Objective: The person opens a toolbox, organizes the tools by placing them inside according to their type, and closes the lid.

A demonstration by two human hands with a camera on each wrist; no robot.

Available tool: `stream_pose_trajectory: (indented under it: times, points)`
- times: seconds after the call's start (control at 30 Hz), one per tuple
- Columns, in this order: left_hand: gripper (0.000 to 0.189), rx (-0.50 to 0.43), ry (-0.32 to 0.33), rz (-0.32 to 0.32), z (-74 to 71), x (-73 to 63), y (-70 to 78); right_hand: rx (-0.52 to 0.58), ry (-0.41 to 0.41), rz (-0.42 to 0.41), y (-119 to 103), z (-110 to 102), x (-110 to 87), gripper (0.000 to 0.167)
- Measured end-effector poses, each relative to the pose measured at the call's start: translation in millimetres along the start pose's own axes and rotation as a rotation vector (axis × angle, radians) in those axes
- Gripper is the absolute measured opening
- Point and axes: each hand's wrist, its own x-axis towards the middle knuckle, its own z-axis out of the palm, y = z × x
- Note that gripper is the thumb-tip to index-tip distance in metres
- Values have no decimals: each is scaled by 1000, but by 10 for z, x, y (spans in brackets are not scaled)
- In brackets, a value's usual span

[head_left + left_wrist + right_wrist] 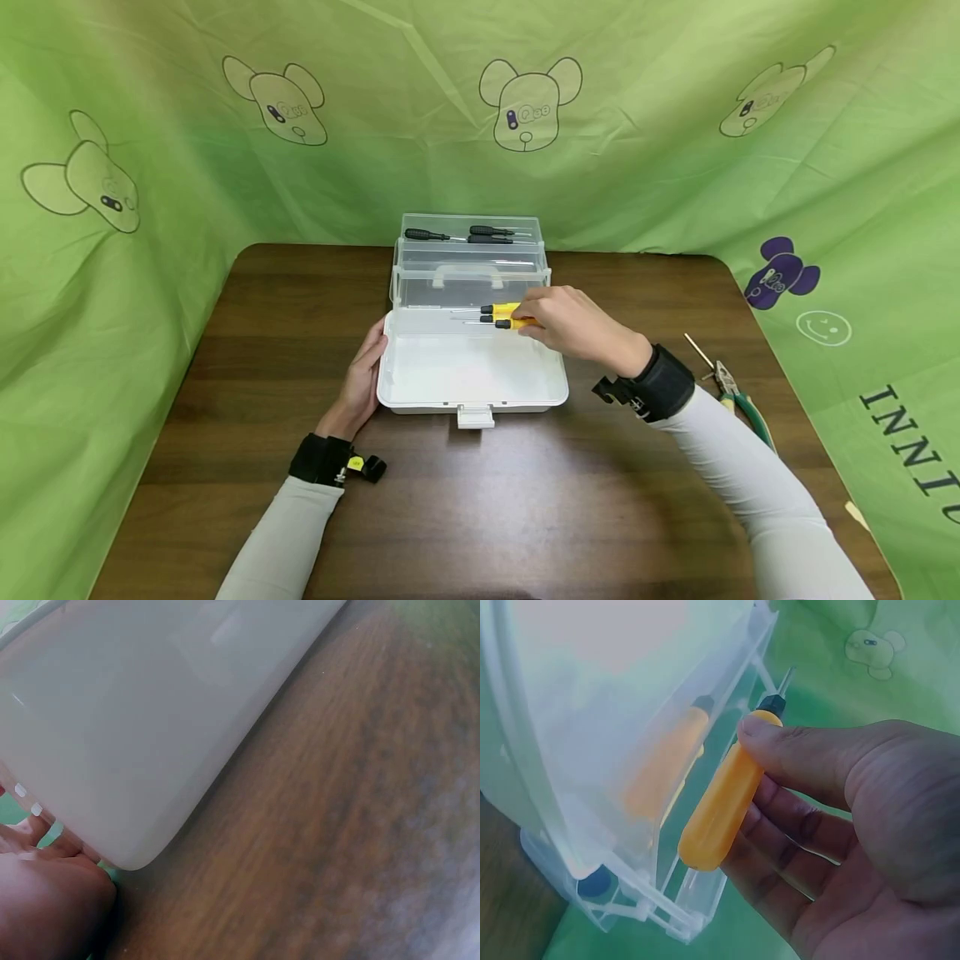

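An open white toolbox (472, 367) sits on the table with its latch toward me. My left hand (362, 385) holds the box's left side near the back corner; the left wrist view shows that hand (52, 900) at the end of the box's smooth wall. Over the back of the box, my right hand (566, 321) pinches a yellow-handled screwdriver (724, 802) between thumb and fingers, its thin shaft pointing left. Another yellow screwdriver (504, 308) lies right beside it in the head view.
Clear stepped trays (472, 260) rise behind the box, holding several black screwdrivers (426, 235). Green-handled pliers (738, 400) and a thin metal rod (699, 352) lie on the right of the brown wooden table (525, 508). Green cloth (420, 183) hangs around the table.
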Motion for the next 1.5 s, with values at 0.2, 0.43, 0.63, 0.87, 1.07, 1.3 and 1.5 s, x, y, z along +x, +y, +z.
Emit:
stream_pose_trajectory:
  times: [0.2, 0.43, 0.63, 0.87, 1.07, 1.3, 1.5]
  points:
    - [56, -5, 12, -3, 20, 5, 15, 24, -10, 3, -10, 39, 38, 17]
    - [57, -14, 14, -8, 20, 8, 15, 37, -23, 9, 2, 73, 64, 17]
    - [57, -19, 16, -4, 32, -2, 22, 41, -34, 13, 23, 98, 85, 17]
    - [57, -7, 8, -2, 13, -6, 7, 70, -50, -2, 41, 98, 111, 18]
    - [57, 4, 11, -6, 15, 3, 14, 76, -58, -3, 48, 106, 110, 18]
    - [56, 4, 18, -8, 22, 5, 32, 86, -41, -10, 53, 140, 108, 16]
    - [55, 0, 20, -14, 20, -1, 15, 73, -30, -9, 53, 156, 95, 17]
